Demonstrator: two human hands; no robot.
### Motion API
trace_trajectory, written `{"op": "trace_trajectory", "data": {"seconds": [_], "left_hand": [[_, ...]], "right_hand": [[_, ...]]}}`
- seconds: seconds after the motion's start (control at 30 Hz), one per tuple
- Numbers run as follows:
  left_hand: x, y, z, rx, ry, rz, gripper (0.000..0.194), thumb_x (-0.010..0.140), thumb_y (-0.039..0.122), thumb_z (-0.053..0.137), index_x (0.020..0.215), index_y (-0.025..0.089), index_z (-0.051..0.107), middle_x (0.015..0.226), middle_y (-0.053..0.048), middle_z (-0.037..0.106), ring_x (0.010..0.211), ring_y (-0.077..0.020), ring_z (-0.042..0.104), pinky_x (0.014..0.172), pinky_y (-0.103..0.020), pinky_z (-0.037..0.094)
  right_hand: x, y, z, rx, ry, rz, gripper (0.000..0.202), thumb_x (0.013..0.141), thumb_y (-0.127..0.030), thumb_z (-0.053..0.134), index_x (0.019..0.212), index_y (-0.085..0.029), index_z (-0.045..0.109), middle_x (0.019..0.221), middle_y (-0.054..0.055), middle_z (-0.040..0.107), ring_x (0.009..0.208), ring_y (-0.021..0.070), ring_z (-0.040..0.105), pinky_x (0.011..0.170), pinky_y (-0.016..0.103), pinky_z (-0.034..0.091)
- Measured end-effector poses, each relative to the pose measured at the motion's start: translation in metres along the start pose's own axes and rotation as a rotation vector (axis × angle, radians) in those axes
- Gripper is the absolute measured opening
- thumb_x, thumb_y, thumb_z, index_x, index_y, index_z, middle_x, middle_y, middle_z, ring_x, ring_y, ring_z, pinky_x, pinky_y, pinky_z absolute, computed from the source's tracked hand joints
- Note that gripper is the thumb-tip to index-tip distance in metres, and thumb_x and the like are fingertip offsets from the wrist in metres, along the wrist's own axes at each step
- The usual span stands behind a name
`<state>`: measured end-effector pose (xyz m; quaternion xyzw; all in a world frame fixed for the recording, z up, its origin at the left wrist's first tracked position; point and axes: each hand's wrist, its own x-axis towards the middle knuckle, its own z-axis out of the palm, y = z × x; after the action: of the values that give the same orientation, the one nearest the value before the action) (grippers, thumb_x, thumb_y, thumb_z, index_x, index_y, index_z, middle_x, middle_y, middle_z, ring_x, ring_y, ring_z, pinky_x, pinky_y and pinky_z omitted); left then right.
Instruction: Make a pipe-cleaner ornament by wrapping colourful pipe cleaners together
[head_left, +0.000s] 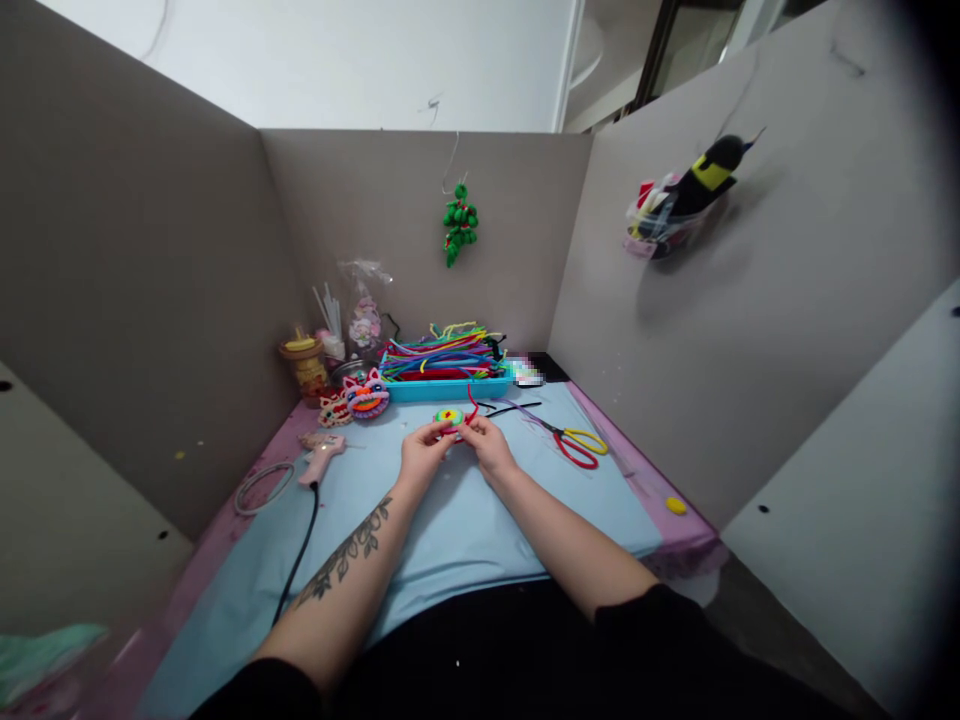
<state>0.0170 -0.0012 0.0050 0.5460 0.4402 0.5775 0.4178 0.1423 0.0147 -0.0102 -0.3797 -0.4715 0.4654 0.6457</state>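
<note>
Above the blue cloth, my left hand point(426, 449) is closed on the left edge of a small round pipe-cleaner piece point(449, 416), ringed in green and white with a yellow and red middle. My right hand point(489, 447) pinches at its right side, where a red pipe cleaner point(473, 398) sticks up past the fingers. Fingers cover part of the round piece's lower edge. Just beyond my right hand lie black pipe cleaners point(515, 408) and a purple one. Scissors point(576, 445) with one red and one yellow handle rest to the right.
A blue tray point(447, 390) heaped with coloured pipe cleaners stands at the back. Left of it sit two pipe-cleaner animal faces point(367, 396) and a brown jar point(306, 368). A pink glue gun point(322, 458) trails its cord towards me. Grey panels point(427, 165) surround the table.
</note>
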Motion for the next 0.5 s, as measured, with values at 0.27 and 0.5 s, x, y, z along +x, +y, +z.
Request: {"op": "trace_trajectory", "data": {"seconds": [0.27, 0.5], "left_hand": [[0.0015, -0.0009, -0.0024, -0.018, 0.008, -0.04, 0.04, 0.059, 0.038, 0.075, 0.089, 0.011, 0.072, 0.057, -0.001, 0.063, 0.041, -0.0067, 0.042, 0.04, -0.02, 0.033], [0.0012, 0.0016, -0.0028, -0.021, 0.033, -0.056, 0.04, 0.059, 0.039, 0.075, 0.088, 0.011, 0.072, 0.055, -0.001, 0.061, 0.04, -0.006, 0.039, 0.039, -0.02, 0.029]], "right_hand": [[-0.0005, -0.0015, 0.0008, -0.033, -0.001, -0.029, 0.038, 0.057, -0.048, 0.071, 0.053, -0.02, 0.046, 0.056, -0.004, 0.046, 0.058, 0.0114, 0.044, 0.057, 0.024, 0.035], [-0.0018, 0.0025, 0.0003, -0.027, -0.065, -0.007, 0.035, 0.062, -0.048, 0.069, 0.058, -0.019, 0.049, 0.055, -0.005, 0.047, 0.057, 0.0113, 0.046, 0.056, 0.024, 0.037]]}}
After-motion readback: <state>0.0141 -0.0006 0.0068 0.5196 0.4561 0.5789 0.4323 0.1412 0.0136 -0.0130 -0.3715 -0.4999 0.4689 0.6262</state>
